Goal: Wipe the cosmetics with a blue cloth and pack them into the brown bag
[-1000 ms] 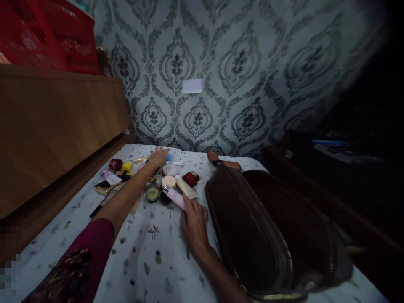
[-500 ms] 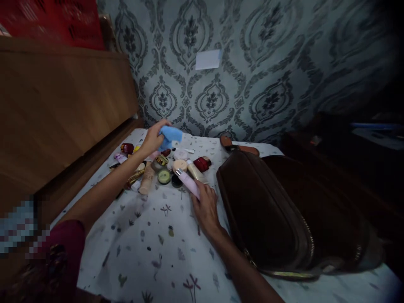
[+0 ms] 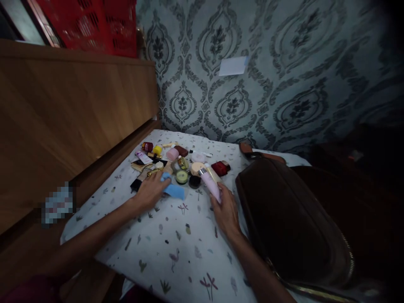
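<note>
My left hand (image 3: 150, 190) is closed on a blue cloth (image 3: 174, 191) at the near side of a cluster of cosmetics. My right hand (image 3: 226, 209) grips a pale pink tube with a silver cap (image 3: 210, 185), tilted up to the left. Near the tube are a cream-coloured tube (image 3: 212, 171), a dark red bottle (image 3: 220, 168), a round beige compact (image 3: 198, 168) and a black round lid (image 3: 195, 182). Close to the cloth sits a jar with greenish contents (image 3: 182, 176). A pink jar (image 3: 172, 154) and a yellow item (image 3: 157, 150) lie farther back.
A large dark brown bag (image 3: 284, 219) lies right of my right hand, with a tan strap (image 3: 268, 156) behind it. On the left stands a wooden cabinet (image 3: 78, 118) bearing a red basket (image 3: 94, 29). A printed white cloth (image 3: 189, 256) covers the surface. Patterned wallpaper backs it.
My left hand has come back toward me with the blue cloth, from above the far cosmetics to their near side. My right hand still holds the pink tube. The view has swung left.
</note>
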Demonstrator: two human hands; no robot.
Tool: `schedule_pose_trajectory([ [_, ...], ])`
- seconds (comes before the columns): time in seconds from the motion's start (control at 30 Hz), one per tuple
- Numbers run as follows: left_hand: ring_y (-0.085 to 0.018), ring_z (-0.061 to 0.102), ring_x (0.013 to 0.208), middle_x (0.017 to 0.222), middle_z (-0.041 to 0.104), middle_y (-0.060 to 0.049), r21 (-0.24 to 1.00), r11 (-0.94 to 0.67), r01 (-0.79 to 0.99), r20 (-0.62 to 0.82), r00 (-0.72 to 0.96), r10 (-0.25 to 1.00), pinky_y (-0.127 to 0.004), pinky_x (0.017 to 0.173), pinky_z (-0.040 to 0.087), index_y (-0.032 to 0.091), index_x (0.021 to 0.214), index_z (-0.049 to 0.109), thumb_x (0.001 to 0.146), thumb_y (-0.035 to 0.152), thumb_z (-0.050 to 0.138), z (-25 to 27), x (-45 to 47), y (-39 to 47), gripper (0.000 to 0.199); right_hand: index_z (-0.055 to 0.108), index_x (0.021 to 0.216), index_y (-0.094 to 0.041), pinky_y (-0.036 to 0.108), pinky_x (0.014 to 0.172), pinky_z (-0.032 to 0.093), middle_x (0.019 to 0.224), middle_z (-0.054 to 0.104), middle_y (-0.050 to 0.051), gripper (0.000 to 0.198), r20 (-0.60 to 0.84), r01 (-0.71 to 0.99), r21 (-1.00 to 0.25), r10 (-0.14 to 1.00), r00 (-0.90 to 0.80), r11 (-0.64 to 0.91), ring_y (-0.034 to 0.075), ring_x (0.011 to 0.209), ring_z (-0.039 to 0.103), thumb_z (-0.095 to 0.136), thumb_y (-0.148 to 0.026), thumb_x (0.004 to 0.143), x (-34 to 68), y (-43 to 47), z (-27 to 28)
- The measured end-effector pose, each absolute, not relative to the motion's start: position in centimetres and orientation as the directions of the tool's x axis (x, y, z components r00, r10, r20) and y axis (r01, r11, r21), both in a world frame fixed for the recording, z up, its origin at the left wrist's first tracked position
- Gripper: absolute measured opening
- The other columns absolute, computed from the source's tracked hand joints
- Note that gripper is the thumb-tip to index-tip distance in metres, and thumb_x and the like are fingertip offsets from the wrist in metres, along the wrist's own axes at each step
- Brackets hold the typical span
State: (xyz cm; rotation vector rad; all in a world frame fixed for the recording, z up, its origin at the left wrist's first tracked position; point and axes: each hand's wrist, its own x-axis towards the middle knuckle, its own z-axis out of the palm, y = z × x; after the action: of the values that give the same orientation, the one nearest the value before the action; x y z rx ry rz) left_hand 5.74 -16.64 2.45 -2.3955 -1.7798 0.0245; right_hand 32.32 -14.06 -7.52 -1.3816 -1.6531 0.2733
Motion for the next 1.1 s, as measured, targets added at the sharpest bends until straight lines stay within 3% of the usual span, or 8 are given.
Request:
schedule_pose_trajectory([
  [0.13,-0.032,0.054,0.113,0.127,0.052,-0.015,-0.078,-0.28,0.957,0.059,0.285,0.957,-0.043,0.086,0.051,0.023,0.126,0.054,0.09,0.017,0.052,1.6,6.0,-17.4,0.037,0.054,0.125,-0.016,0.048,0.089,0.048,0.108,0.064,0.014,0.045,0.518,0.695,-0.632,0.854,0.048,0.344,0.03,0.099,0.057,0.052,-0.033,0.083,32.2,-13.9,-7.5],
  [0.33,-0.029,0.055,0.114,0.134,0.05,-0.013,-0.013,-0.473,0.881,0.092,0.472,0.877,-0.039,0.084,0.054,0.026,0.135,0.046,0.087,0.021,0.059,-0.8,7.1,-19.2,0.05,0.056,0.124,-0.016,0.046,0.088,0.048,0.109,0.064,0.014,0.044,0.507,0.725,-0.591,0.862,-0.008,0.354,0.03,0.1,0.057,0.052,-0.033,0.084,32.4,-13.8,-7.3],
  [0.43,-0.029,0.054,0.115,0.126,0.056,-0.013,-0.003,-0.395,0.919,0.171,0.389,0.905,-0.042,0.093,0.049,0.023,0.136,0.048,0.091,0.019,0.054,-0.3,5.7,-18.1,0.046,0.056,0.124,-0.016,0.046,0.087,0.048,0.107,0.063,0.014,0.045,0.505,0.738,-0.575,0.863,-0.018,0.352,0.03,0.098,0.057,0.052,-0.034,0.084,32.5,-13.9,-7.2],
  [0.57,-0.034,0.043,0.13,0.133,0.054,-0.015,-0.037,-0.192,0.981,0.227,0.195,0.954,-0.053,0.107,0.035,0.022,0.137,0.05,0.09,0.018,0.054,0.7,2.8,-15.8,0.047,0.057,0.12,-0.016,0.046,0.086,0.047,0.103,0.064,0.013,0.042,0.531,0.755,-0.545,0.847,-0.024,0.363,0.03,0.094,0.057,0.05,-0.036,0.083,32.5,-13.7,-7.4],
  [0.77,-0.035,0.049,0.123,0.126,0.059,-0.012,-0.03,-0.156,0.987,0.18,0.159,0.971,-0.052,0.098,0.042,0.028,0.133,0.054,0.091,0.031,0.057,0.9,0.9,-14.9,0.042,0.057,0.119,-0.017,0.044,0.084,0.048,0.104,0.065,0.013,0.043,0.524,0.744,-0.558,0.851,-0.027,0.367,0.03,0.093,0.058,0.051,-0.04,0.083,32.7,-13.5,-7.5],
  [0.93,-0.032,0.049,0.122,0.127,0.057,-0.011,-0.016,-0.105,0.994,0.201,0.106,0.974,-0.048,0.098,0.044,0.03,0.129,0.057,0.09,0.023,0.055,1.0,-0.4,-16.3,0.039,0.059,0.114,-0.017,0.044,0.083,0.049,0.101,0.065,0.013,0.042,0.511,0.732,-0.577,0.859,-0.023,0.362,0.03,0.092,0.059,0.051,-0.044,0.082,32.9,-13.5,-7.4],
  [1.1,-0.029,0.051,0.117,0.123,0.056,-0.01,0.113,0.051,0.992,0.267,-0.08,0.96,-0.044,0.098,0.045,0.025,0.119,0.063,0.087,0.013,0.05,0.6,-3.9,-17.6,0.037,0.059,0.113,-0.018,0.043,0.082,0.048,0.1,0.065,0.012,0.041,0.528,0.737,-0.568,0.849,-0.014,0.365,0.029,0.091,0.059,0.051,-0.044,0.082,32.7,-13.4,-7.5],
])
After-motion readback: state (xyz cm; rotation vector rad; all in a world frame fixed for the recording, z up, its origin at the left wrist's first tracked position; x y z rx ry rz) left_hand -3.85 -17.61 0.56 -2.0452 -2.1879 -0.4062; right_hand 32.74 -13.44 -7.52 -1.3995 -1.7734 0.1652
